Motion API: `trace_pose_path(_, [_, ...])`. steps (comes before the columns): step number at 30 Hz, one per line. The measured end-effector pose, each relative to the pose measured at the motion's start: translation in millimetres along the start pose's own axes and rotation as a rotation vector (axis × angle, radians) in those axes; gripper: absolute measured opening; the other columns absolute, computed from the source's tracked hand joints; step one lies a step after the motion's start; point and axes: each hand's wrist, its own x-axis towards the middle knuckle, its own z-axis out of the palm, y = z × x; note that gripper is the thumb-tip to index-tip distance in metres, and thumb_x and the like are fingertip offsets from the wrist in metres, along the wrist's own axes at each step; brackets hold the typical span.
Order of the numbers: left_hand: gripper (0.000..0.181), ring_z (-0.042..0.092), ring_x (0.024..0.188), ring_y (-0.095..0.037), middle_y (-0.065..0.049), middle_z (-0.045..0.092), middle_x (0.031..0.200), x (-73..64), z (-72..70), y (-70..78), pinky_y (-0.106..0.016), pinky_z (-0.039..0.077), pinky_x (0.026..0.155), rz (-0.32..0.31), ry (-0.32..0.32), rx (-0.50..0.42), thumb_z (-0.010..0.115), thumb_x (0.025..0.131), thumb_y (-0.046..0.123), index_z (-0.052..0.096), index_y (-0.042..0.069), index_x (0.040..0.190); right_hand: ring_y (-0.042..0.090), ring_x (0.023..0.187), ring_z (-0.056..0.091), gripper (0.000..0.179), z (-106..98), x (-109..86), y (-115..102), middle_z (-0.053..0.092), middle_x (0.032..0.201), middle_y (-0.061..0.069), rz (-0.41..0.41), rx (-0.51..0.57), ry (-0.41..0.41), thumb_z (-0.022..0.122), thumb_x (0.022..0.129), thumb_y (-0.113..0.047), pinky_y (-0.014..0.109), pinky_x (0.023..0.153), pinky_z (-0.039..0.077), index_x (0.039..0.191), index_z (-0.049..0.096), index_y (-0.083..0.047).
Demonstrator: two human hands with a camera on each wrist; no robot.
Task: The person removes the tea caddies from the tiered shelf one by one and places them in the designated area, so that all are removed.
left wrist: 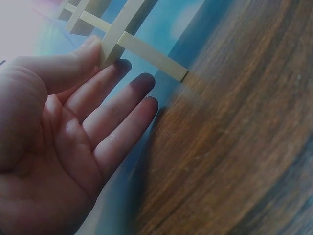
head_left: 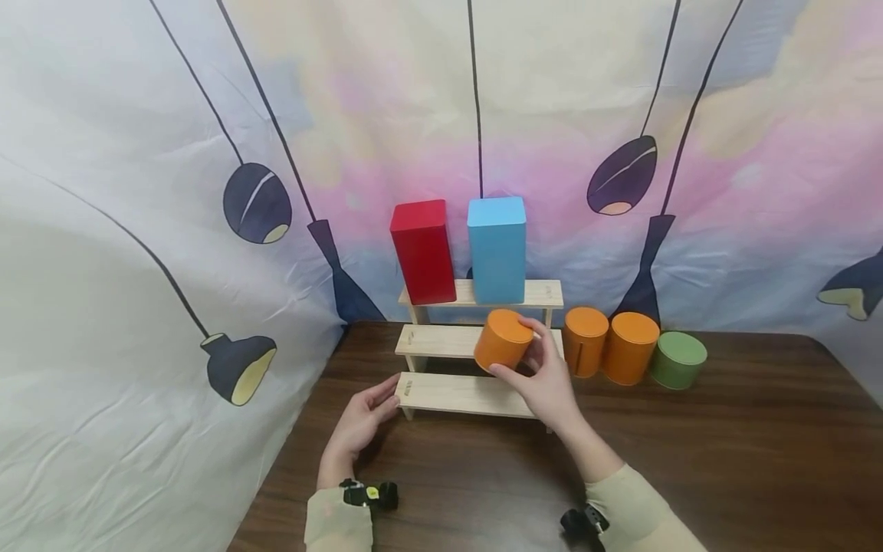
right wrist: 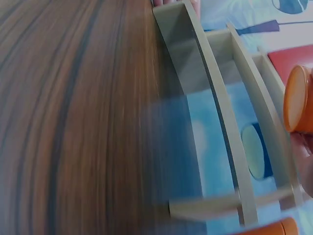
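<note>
In the head view, my right hand (head_left: 548, 383) holds an orange round tin (head_left: 502, 342) between thumb and fingers, over the middle step of a three-tier wooden stand (head_left: 458, 394). The tin leans a little, and the right wrist view catches its round end at the right edge. My left hand (head_left: 362, 420) pinches the left end of the lowest step. The left wrist view shows the thumb and index finger at that wooden corner, with the other fingers (left wrist: 117, 105) extended below. On the top step stand a red box (head_left: 424, 253) and a light blue box (head_left: 497, 251).
Right of the stand, two more orange tins (head_left: 585, 343) and a shorter green tin (head_left: 678, 360) stand in a row on the dark wooden table (head_left: 745, 445). Behind and to the left hangs a cloth backdrop (head_left: 414, 92) printed with lamps.
</note>
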Motion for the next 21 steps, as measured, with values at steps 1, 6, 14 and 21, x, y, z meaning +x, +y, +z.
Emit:
trace_pose_path(1, [0.049, 0.057, 0.139, -0.027, -0.016, 0.053, 0.158, -0.1, -0.4, 0.0, -0.033, 0.056, 0.105, -0.002, 0.001, 0.000, 0.063, 0.108, 0.009, 0.053, 0.003, 0.157, 0.029, 0.132, 0.064, 0.087, -6, -1.6, -1, 0.060, 0.150, 0.012, -0.010, -0.004, 0.012, 0.091, 0.087, -0.010, 0.038, 0.112, 0.052, 0.158, 0.042, -0.021])
trace_pose_path(6, [0.049, 0.057, 0.140, -0.028, -0.016, 0.052, 0.159, -0.1, -1.9, -0.4, -0.033, 0.056, 0.104, -0.001, 0.011, 0.006, 0.063, 0.109, 0.008, 0.053, 0.003, 0.157, 0.021, 0.127, 0.065, 0.087, -34, -6.6, 1, 0.061, 0.147, 0.016, -0.078, 0.015, 0.084, 0.087, 0.088, 0.003, 0.023, 0.107, 0.052, 0.159, 0.041, -0.013])
trace_pose_path(14, [0.049, 0.057, 0.140, -0.028, -0.016, 0.052, 0.159, -1.2, -1.9, 1.0, -0.033, 0.055, 0.106, -0.007, 0.008, 0.004, 0.062, 0.109, 0.008, 0.053, 0.003, 0.157, 0.013, 0.122, 0.065, 0.089, -76, -12.1, 2, 0.063, 0.137, 0.005, -0.155, 0.056, 0.230, 0.080, 0.081, 0.022, 0.019, 0.105, 0.051, 0.158, 0.043, -0.006])
trace_pose_path(21, [0.049, 0.055, 0.141, -0.028, -0.014, 0.052, 0.160, 0.3, -0.6, 1.8, -0.034, 0.053, 0.108, -0.011, -0.004, -0.022, 0.063, 0.108, 0.007, 0.053, 0.002, 0.156, 0.016, 0.116, 0.066, 0.089, -118, -13.4, -3, 0.063, 0.132, 0.006, -0.107, 0.076, 0.374, 0.079, 0.084, 0.021, 0.017, 0.098, 0.053, 0.158, 0.043, -0.014])
